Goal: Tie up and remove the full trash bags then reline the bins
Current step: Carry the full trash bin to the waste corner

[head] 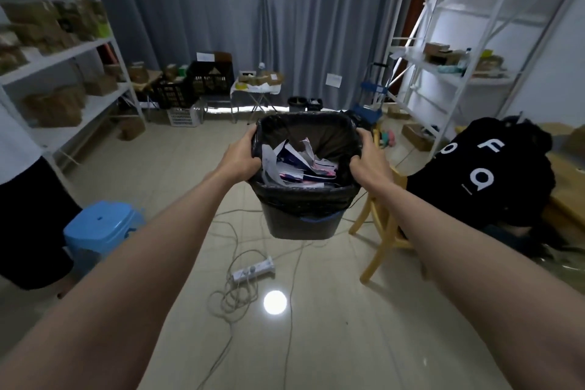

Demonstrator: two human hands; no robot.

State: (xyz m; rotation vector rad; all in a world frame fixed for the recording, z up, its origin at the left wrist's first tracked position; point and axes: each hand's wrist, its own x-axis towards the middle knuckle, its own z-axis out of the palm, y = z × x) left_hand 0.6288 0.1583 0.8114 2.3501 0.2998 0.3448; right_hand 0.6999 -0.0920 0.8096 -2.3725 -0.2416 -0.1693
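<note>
I hold the bin (299,218) upright in the air between my left hand (242,158) and right hand (368,159), each curled over the bag (316,136) rim on opposite sides.

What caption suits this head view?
Both hands, left hand and right hand, grip a lined bin of paper waste above the floor.

Thin black plastic bag (306,199), crinkled and faintly shiny, lines a matt dark plastic bin (300,228); inside, crumpled printed paper (294,165). Underneath, glossy tile floor (332,342) mirrors a lamp. Smooth blue plastic stool (98,228), pale bare-wood chair (380,231), white-painted metal shelving (443,51), soft grey cloth curtains (221,9).
</note>
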